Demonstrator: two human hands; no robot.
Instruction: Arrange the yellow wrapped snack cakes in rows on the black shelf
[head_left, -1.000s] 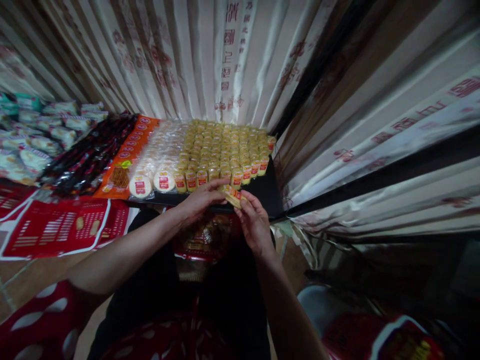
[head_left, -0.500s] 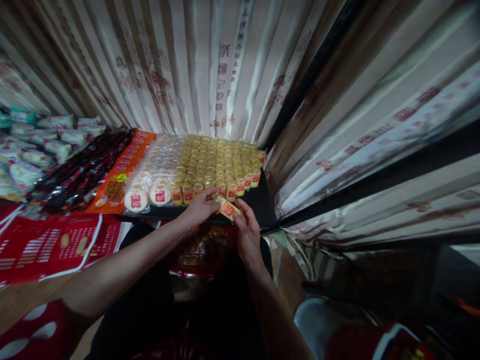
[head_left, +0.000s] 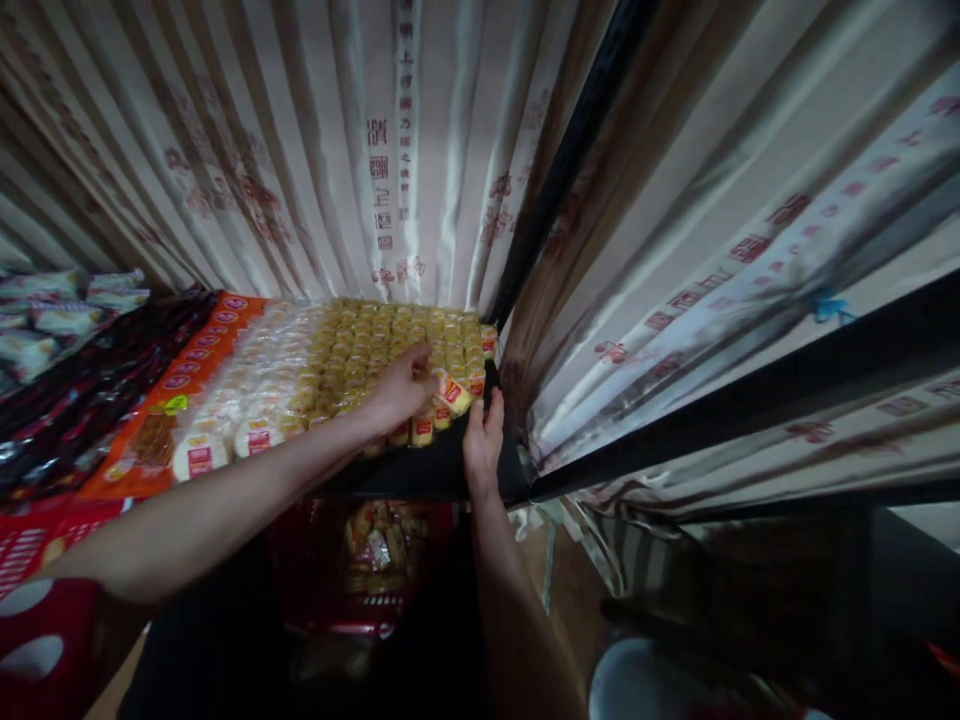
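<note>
My left hand (head_left: 399, 392) reaches over the front rows of small yellow wrapped cakes (head_left: 390, 335) on a black display shelf (head_left: 420, 472). Its fingers pinch one yellow packet with a red label (head_left: 454, 394) at the front right of the rows. My right hand (head_left: 484, 440) rests just right of that packet, fingers held upward and close together near the shelf's right edge; nothing shows in it.
Round white wrapped cakes (head_left: 251, 375) lie left of the yellow ones, then an orange packet strip (head_left: 169, 400) and dark red wrappers (head_left: 71, 400). Patterned curtains (head_left: 675, 250) hang behind and to the right. A red basket with packets (head_left: 375, 545) sits below the shelf.
The packet held between both hands has gone forward onto the front right of the yellow rows. My right hand has let go of it. The view has shifted right.
</note>
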